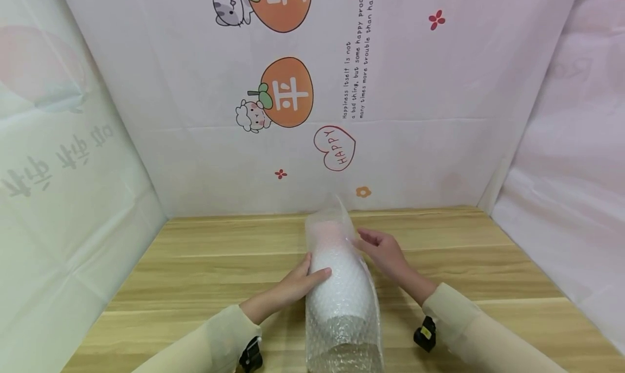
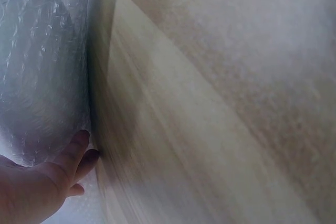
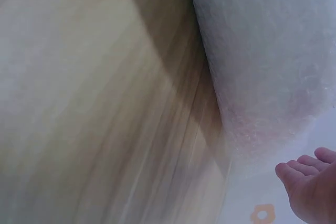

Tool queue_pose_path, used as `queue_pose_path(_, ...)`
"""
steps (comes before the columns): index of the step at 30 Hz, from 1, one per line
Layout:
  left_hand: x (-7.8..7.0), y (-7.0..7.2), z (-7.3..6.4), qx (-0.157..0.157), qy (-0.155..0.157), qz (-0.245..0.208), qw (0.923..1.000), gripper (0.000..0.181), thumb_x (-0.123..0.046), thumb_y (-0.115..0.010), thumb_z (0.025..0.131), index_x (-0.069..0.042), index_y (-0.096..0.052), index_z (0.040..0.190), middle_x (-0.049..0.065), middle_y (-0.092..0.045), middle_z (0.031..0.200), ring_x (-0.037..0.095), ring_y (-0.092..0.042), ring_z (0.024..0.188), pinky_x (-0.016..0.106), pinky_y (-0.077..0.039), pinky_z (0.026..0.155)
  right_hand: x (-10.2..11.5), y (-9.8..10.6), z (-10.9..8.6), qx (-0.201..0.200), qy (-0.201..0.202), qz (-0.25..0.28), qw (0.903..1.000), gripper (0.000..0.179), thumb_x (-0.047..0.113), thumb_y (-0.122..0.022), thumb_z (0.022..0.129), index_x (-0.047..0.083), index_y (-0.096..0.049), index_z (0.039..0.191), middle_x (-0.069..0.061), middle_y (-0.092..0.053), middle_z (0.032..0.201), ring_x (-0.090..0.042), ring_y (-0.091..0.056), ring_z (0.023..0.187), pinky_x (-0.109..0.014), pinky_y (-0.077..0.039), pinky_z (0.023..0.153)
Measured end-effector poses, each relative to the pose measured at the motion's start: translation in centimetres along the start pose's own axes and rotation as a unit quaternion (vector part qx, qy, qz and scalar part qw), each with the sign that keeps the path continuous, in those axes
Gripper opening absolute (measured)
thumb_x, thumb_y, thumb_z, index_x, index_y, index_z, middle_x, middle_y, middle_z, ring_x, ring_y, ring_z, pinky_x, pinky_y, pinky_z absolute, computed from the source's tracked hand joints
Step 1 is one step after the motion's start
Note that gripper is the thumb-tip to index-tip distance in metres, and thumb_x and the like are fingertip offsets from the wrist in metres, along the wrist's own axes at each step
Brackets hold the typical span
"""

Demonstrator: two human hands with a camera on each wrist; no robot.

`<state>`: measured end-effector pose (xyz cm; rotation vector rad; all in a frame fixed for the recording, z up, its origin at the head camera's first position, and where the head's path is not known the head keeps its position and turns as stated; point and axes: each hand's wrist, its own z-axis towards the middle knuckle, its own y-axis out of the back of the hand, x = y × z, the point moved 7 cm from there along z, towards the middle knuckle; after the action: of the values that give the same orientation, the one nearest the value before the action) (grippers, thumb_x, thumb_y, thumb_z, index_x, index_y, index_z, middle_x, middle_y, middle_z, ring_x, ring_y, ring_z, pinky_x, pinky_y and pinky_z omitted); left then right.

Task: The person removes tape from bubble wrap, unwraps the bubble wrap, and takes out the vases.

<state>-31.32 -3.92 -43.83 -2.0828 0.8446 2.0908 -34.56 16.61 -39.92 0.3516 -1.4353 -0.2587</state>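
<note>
A white rounded object with a pinkish far end lies on the wooden table, covered in clear bubble wrap [image 1: 339, 286]. My left hand [image 1: 295, 286] holds its left side, thumb across the top and fingers down along the side. In the left wrist view, the fingers [image 2: 71, 158] of that hand lie against the wrap. My right hand [image 1: 386, 253] is at the upper right edge of the wrap; in the right wrist view its fingers [image 3: 302, 169] are fairly straight, with nothing seen between them. Whether its thumb touches the wrap, I cannot tell.
The wood-grain table [image 1: 219, 264] extends on both sides of the bundle. A white printed cloth [image 1: 415, 145] hangs behind the table's far edge, and plain-looking cloth sides [image 1: 88, 226] stand left and right. Loose wrap sticks up at the far end.
</note>
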Motion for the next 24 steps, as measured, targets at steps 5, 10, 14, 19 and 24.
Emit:
queue_pose_path(5, 0.2, 0.0, 0.1, 0.000, 0.001, 0.003, 1.0000, 0.100, -0.053, -0.056, 0.093, 0.011, -0.005, 0.150, 0.029, -0.011, 0.156, 0.040, -0.015, 0.142, 0.052, -0.018, 0.113, -0.2, -0.6, 0.9, -0.003, -0.009, 0.011, 0.9999, 0.057, 0.034, -0.067, 0.093, -0.001, -0.054, 0.136, -0.022, -0.051, 0.138, -0.034, -0.044, 0.130, -0.047, -0.040, 0.102)
queue_pose_path(10, 0.3, 0.0, 0.2, 0.000, 0.000, 0.006, 1.0000, 0.099, -0.053, -0.056, 0.093, 0.011, -0.006, 0.151, 0.029, -0.013, 0.156, 0.040, -0.018, 0.142, 0.052, -0.021, 0.112, -0.3, -1.5, 1.4, 0.009, -0.015, 0.014, 0.9998, 0.061, 0.035, -0.067, 0.092, -0.002, -0.051, 0.139, -0.023, -0.049, 0.139, -0.036, -0.045, 0.129, -0.045, -0.046, 0.097)
queue_pose_path(14, 0.4, 0.0, 0.3, 0.001, 0.002, 0.007, 1.0000, 0.099, -0.053, -0.055, 0.093, 0.010, -0.006, 0.151, 0.029, -0.014, 0.156, 0.040, -0.019, 0.141, 0.053, -0.022, 0.111, -0.6, -1.8, 1.7, 0.013, -0.026, 0.001, 0.9996, 0.064, 0.038, -0.068, 0.091, 0.002, -0.050, 0.140, -0.021, -0.046, 0.143, -0.035, -0.043, 0.130, -0.040, -0.052, 0.086)
queue_pose_path(19, 0.4, 0.0, 0.2, 0.001, 0.002, 0.006, 1.0000, 0.098, -0.053, -0.055, 0.094, 0.009, -0.006, 0.151, 0.029, -0.014, 0.156, 0.041, -0.019, 0.141, 0.053, -0.023, 0.111, -0.9, -2.0, 2.0, 0.019, -0.030, -0.003, 0.9994, 0.063, 0.038, -0.069, 0.090, 0.001, -0.052, 0.138, -0.020, -0.050, 0.140, -0.037, -0.045, 0.128, -0.041, -0.052, 0.086)
queue_pose_path(24, 0.4, 0.0, 0.2, 0.001, 0.001, 0.007, 1.0000, 0.098, -0.053, -0.055, 0.094, 0.009, -0.006, 0.151, 0.029, -0.015, 0.156, 0.040, -0.020, 0.141, 0.053, -0.023, 0.111, -1.2, -1.9, 2.1, 0.031, -0.041, 0.004, 0.9987, 0.060, 0.036, -0.070, 0.090, 0.003, -0.054, 0.138, -0.017, -0.051, 0.140, -0.036, -0.045, 0.128, -0.044, -0.049, 0.092)
